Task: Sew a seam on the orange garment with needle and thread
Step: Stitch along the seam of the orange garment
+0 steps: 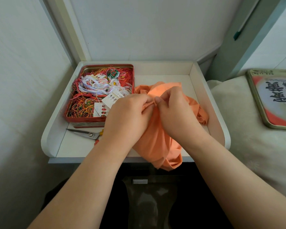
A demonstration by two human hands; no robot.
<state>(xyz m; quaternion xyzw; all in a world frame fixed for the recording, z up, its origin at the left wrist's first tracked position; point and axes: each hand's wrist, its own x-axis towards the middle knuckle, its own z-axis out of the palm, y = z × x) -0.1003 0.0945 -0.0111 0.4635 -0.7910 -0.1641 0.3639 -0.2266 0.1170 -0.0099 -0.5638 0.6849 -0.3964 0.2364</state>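
While both hands pinch one small fold, keep it taut: left hand (130,111) and right hand (173,109) each grip the orange garment (157,139), thumbs nearly touching at the fold. Needle and thread not visible, so can't tell if a stitch is underway. Garment lies bunched on the counter (172,76), just right of the thread tin (99,120); scissors (87,133) in front of the tin.
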